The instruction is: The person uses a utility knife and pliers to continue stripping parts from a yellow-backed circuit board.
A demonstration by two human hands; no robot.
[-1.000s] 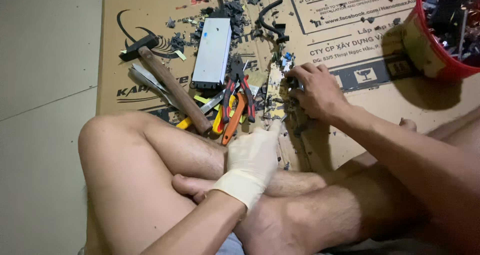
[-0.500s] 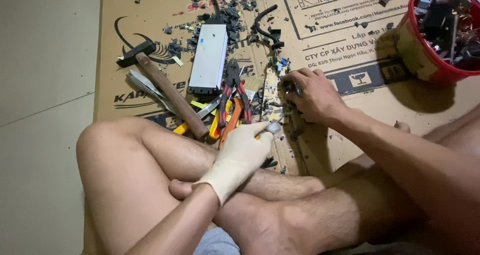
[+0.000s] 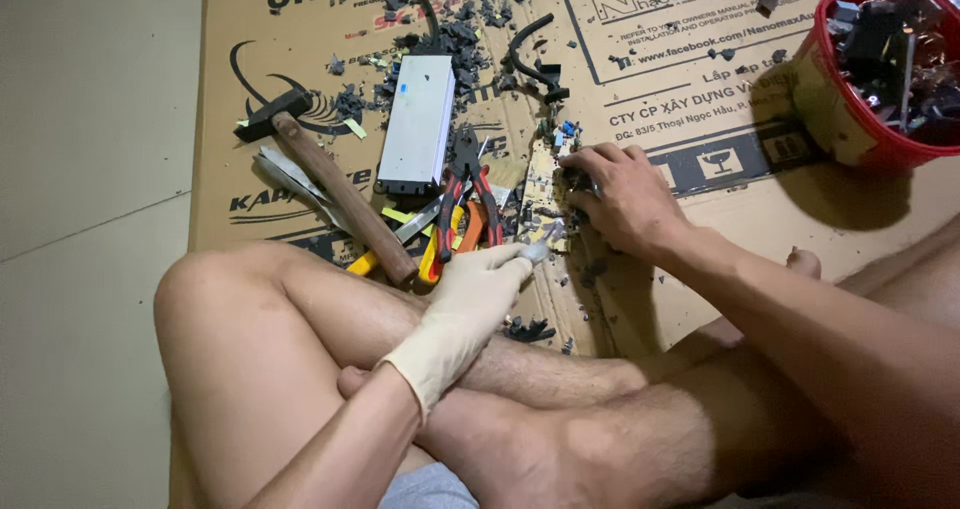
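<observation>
Flattened cardboard laid over a pale tiled floor serves as the work surface, with the person seated cross-legged on it. Bare right hand is clamped down on a small circuit board, fingers curled over its near edge and pinning it flat to the cardboard; the board lies directly under and just left of that hand. Gloved left hand is closed around a small grey object whose tip shows past the fingertips (too small to tell what it is), pointed toward the board and just short of it. In my judgement the hold-down is sound, but the fingers sit close to the working tip, so pressure should be kept low and directed away from them. Just left of the board lie red-handled pliers and orange and yellow-handled tools; further left, a grey metal casing and a wooden-handled hammer. Dark plastic fragments are scattered beyond the grip. Well to the right stands a red bucket, part filled with dark scrap parts, metal strips among them.
</observation>
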